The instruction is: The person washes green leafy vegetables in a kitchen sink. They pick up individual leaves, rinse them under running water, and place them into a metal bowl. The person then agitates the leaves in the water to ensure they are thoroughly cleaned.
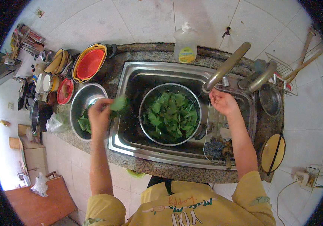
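My left hand is closed on a green leaf, holding it between thumb and fingers over the sink's left edge. Below and behind that hand stands a steel bowl with more green leaves. A larger round metal basin sits in the sink, with many leaves in water. My right hand is raised at the tip of the faucet spout, its fingers curled together; whatever may be between them is too small to make out.
The steel sink is set in a granite counter. A wire rack with scrubbers spans its right side. A clear soap bottle stands behind. Red and yellow baskets and a dark pot are at left; an oval yellow board is at right.
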The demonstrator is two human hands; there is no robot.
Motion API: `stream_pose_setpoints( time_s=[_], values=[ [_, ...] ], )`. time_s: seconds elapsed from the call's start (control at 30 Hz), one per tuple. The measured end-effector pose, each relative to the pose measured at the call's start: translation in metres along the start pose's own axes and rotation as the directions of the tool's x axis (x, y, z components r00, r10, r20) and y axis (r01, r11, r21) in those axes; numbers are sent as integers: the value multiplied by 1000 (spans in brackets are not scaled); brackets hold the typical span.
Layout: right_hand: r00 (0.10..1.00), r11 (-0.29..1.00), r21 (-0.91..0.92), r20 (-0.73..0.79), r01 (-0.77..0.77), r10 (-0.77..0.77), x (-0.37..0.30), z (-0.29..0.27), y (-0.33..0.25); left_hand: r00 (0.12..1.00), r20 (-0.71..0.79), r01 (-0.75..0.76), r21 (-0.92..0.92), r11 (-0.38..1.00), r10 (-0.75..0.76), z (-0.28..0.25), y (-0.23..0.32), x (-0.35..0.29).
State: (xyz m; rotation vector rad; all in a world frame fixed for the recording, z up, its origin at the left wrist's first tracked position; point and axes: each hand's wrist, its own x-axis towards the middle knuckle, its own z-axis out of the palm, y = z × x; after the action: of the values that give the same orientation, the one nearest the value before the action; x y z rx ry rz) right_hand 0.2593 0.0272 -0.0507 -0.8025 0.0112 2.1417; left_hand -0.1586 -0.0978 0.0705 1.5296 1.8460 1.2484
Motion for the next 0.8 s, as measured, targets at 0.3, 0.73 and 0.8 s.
stream_pose_setpoints(
  time_s=[0.3,0.73,0.8],
  values=[
    [967,939,242,15,242,-253,2,27,10,929,-284,25,687,726,237,-81,-77,-23],
    [996,-860,-501,-32,-93,-89,75,-12,191,537,740,-485,664,570,-405,196,-145,-35],
    [988,-855,-495,-73,-155,-137,84,-31,202,591,720,-514,684,518,-364,211,-168,-44]
  ],
)
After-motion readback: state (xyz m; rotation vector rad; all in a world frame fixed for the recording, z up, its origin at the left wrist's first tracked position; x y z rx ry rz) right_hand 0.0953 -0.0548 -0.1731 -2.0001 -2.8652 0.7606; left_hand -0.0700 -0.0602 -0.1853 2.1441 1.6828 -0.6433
